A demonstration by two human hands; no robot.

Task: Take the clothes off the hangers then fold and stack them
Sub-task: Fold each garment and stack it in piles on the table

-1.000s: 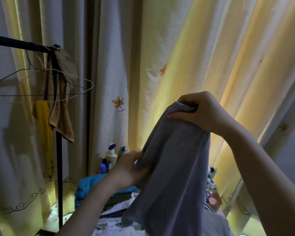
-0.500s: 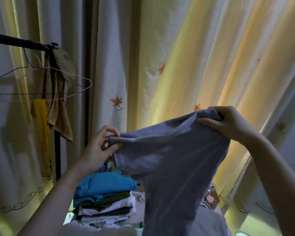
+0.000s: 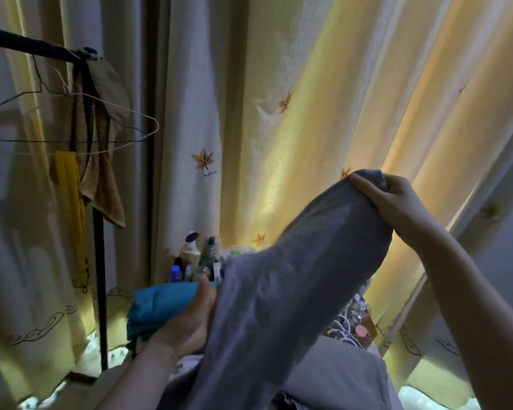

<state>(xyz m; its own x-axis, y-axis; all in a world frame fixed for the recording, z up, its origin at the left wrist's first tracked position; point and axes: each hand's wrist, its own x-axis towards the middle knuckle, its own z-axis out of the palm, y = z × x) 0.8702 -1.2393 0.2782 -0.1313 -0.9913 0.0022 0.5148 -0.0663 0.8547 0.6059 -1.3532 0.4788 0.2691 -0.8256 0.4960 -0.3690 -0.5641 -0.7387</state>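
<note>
A grey garment (image 3: 293, 291) hangs slanted between my hands in the middle of the view. My right hand (image 3: 388, 202) pinches its upper end, high on the right. My left hand (image 3: 190, 318) holds its lower part, fingers hidden under the cloth. Behind my left hand lies a stack of folded clothes with a blue piece (image 3: 160, 303) on top. On the left, a dark rail (image 3: 27, 44) carries bare wire hangers (image 3: 71, 125), a brown towel (image 3: 101, 184) and a yellow cloth (image 3: 70, 196).
The rail's black upright post (image 3: 100, 291) stands at the left. Bottles and toiletries (image 3: 193, 258) crowd behind the stack, against a pale curtain (image 3: 293, 113) with leaf prints. Small clutter and cables (image 3: 353, 321) lie to the right of the garment.
My left hand dropped from chest height down toward the stack, pulling the garment's left side low. My right hand shifted a little right and kept its grip, so the cloth now slants.
</note>
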